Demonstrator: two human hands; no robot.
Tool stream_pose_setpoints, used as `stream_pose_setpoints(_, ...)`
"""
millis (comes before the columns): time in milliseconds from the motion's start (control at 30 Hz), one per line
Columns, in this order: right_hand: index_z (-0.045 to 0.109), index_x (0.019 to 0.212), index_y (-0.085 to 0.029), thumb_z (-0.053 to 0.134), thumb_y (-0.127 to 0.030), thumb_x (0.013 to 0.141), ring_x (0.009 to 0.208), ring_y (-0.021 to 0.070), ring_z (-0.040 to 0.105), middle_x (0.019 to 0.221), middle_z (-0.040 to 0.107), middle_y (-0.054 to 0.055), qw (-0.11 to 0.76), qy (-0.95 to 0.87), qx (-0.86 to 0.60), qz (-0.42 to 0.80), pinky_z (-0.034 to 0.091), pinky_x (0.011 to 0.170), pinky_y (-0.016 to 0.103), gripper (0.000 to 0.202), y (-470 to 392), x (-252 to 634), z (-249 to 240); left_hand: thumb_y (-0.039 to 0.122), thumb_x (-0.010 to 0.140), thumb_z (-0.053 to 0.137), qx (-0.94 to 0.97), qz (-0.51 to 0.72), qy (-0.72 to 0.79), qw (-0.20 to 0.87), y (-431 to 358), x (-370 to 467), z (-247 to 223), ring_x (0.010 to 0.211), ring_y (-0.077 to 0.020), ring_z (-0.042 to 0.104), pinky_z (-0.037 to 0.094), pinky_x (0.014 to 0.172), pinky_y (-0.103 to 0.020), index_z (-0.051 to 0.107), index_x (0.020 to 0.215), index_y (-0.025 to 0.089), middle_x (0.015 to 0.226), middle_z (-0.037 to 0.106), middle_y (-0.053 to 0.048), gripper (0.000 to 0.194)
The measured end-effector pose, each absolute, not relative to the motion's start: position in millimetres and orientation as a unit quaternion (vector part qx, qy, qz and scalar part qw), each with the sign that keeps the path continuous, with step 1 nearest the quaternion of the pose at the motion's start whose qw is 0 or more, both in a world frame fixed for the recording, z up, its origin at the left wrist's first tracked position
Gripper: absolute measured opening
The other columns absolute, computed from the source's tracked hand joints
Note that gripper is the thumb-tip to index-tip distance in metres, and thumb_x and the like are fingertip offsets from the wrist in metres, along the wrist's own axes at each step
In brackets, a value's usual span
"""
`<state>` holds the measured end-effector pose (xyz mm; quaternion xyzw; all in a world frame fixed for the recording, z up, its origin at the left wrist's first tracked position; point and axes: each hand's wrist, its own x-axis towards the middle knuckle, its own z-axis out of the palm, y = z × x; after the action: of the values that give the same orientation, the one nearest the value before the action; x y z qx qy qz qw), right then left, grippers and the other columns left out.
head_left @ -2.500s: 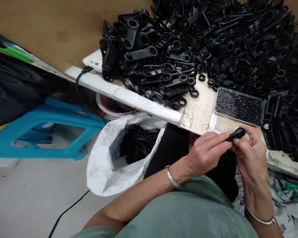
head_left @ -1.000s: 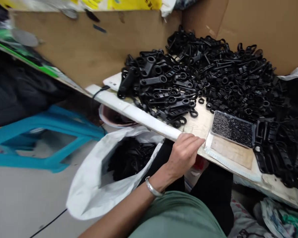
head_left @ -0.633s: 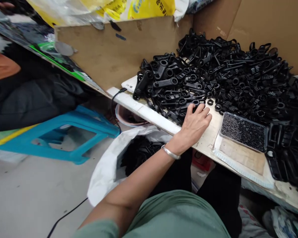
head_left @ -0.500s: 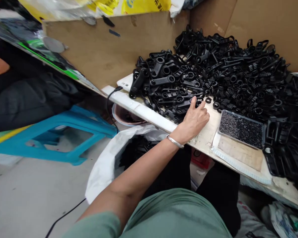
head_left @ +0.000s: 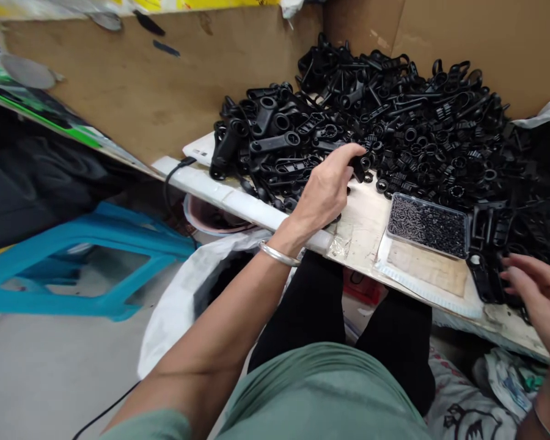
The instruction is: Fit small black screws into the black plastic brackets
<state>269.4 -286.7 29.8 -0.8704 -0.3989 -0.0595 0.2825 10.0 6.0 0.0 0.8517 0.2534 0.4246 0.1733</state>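
My left hand (head_left: 323, 189), with a silver bangle at the wrist, is over the front of a heap of black plastic parts (head_left: 275, 143). Its fingers are curled round a dark plastic piece (head_left: 358, 170), mostly hidden by the hand. At the right edge, my right hand (head_left: 541, 293) has its fingers stretched out and a little apart beside flat, long black parts (head_left: 486, 278); whether it touches them I cannot tell. Between the hands, a clear shallow box (head_left: 428, 225) of tiny dark pieces rests on a worn board (head_left: 426, 269).
Small black rings (head_left: 382, 185) lie at the heap's front edge. Cardboard (head_left: 481, 49) stands behind the heap. Below the table are an open white sack (head_left: 169, 318) and a bucket (head_left: 195, 214). A blue stool (head_left: 87, 299) stands left, near a black cable (head_left: 167, 189).
My left hand has drawn back from the heap, and its spread fingers have curled round a dark piece. My right hand has come into view at the right. The view has shifted rightward.
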Motion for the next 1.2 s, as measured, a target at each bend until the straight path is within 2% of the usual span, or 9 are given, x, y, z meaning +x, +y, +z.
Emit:
stream_pose_setpoints(100, 0.075, 0.107, -0.024, 0.059, -0.052, 0.084, 0.072, 0.0245, 0.071, 0.094, 0.077, 0.008, 0.235, -0.449, -0.862, 0.007, 0.056, 0.070, 0.037, 0.040, -253.9, 270.3, 22.2, 0.012, 0.093, 0.034, 0.818, 0.457, 0.235, 0.259, 4.4, 11.3, 4.7, 0.112, -0.0167, 0.061, 0.051, 0.096, -0.031, 0.049, 0.129, 0.017, 0.128, 0.062, -0.007, 0.039)
stream_pose_setpoints(200, 0.076, 0.106, -0.020, 0.055, -0.041, 0.087, 0.090, 0.0278, 0.072, 0.102, 0.076, 0.010, 0.143, -0.522, -0.841, -0.015, 0.053, 0.085, 0.039, 0.035, -225.2, 273.8, 19.7, 0.010, 0.092, 0.033, 0.795, 0.454, 0.221, 0.337, -1.5, 18.7, 1.5, 0.104, -0.0147, 0.064, 0.053, 0.088, -0.027, 0.051, 0.124, 0.016, 0.118, 0.064, -0.006, 0.037)
stream_pose_setpoints(267, 0.075, 0.108, -0.020, 0.053, -0.037, 0.089, 0.098, 0.0301, 0.070, 0.109, 0.075, 0.010, 0.084, -0.545, -0.834, -0.032, 0.052, 0.087, 0.041, 0.033, -210.1, 273.9, 18.8, 0.008, 0.091, 0.033, 0.798, 0.431, 0.203, 0.371, -8.6, 25.1, -0.6, 0.100, -0.0140, 0.064, 0.053, 0.086, -0.027, 0.055, 0.117, 0.015, 0.111, 0.066, -0.005, 0.035)
stream_pose_setpoints(433, 0.072, 0.115, -0.024, 0.055, -0.037, 0.092, 0.105, 0.0337, 0.067, 0.116, 0.073, 0.008, -0.058, -0.521, -0.852, -0.008, 0.052, 0.076, 0.041, 0.032, -186.0, 265.9, 20.0, -0.005, 0.079, 0.036, 0.906, 0.198, 0.058, 0.370, -36.0, 43.7, 8.1, 0.102, -0.0158, 0.064, 0.049, 0.088, -0.027, 0.065, 0.107, 0.019, 0.110, 0.070, -0.004, 0.046)
stream_pose_setpoints(567, 0.072, 0.111, -0.026, 0.053, -0.035, 0.094, 0.102, 0.0329, 0.068, 0.108, 0.074, 0.008, -0.121, -0.505, -0.854, 0.018, 0.048, 0.069, 0.037, 0.028, -176.0, 258.9, 24.5, -0.006, 0.076, 0.043, 0.960, 0.015, -0.024, 0.278, -57.6, 60.2, 18.1, 0.078, -0.0180, 0.064, 0.040, 0.061, -0.026, 0.070, 0.086, 0.018, 0.087, 0.071, -0.005, 0.037)
stream_pose_setpoints(700, 0.072, 0.106, -0.026, 0.050, -0.032, 0.095, 0.096, 0.0314, 0.068, 0.106, 0.074, 0.007, -0.134, -0.504, -0.853, 0.018, 0.044, 0.065, 0.036, 0.026, -174.5, 255.4, 25.2, -0.006, 0.079, 0.042, 0.976, 0.024, -0.020, 0.216, -68.2, 68.1, 15.3, 0.065, -0.0168, 0.059, 0.029, 0.054, -0.029, 0.066, 0.074, 0.016, 0.075, 0.067, -0.005, 0.033)
stream_pose_setpoints(833, 0.073, 0.106, -0.026, 0.049, -0.033, 0.095, 0.095, 0.0299, 0.068, 0.106, 0.074, 0.007, -0.116, -0.514, -0.850, 0.019, 0.044, 0.064, 0.035, 0.027, -178.5, 256.8, 23.5, -0.002, 0.087, 0.040, 0.967, 0.043, -0.038, 0.250, -68.0, 65.7, 6.7, 0.072, -0.0163, 0.060, 0.035, 0.061, -0.028, 0.064, 0.080, 0.015, 0.076, 0.066, -0.005, 0.031)
stream_pose_setpoints(1000, 0.073, 0.107, -0.026, 0.051, -0.032, 0.093, 0.097, 0.0300, 0.068, 0.105, 0.075, 0.007, -0.097, -0.524, -0.845, 0.035, 0.045, 0.066, 0.035, 0.027, -180.0, 261.7, 22.8, -0.002, 0.086, 0.040, 0.962, 0.096, -0.008, 0.257, -62.9, 69.6, 7.9, 0.079, -0.0152, 0.062, 0.040, 0.067, -0.025, 0.066, 0.092, 0.017, 0.082, 0.068, -0.003, 0.033)
stream_pose_setpoints(1200, 0.075, 0.100, -0.026, 0.053, -0.033, 0.091, 0.082, 0.0300, 0.069, 0.092, 0.074, 0.009, -0.096, -0.520, -0.849, -0.009, 0.039, 0.057, 0.034, 0.025, -178.3, 264.2, 16.3, 0.003, 0.091, 0.042, 0.980, 0.147, 0.088, 0.103, -43.7, 91.5, 4.6, 0.092, -0.0217, 0.059, 0.040, 0.076, -0.032, 0.067, 0.087, 0.016, 0.088, 0.067, -0.007, 0.028)
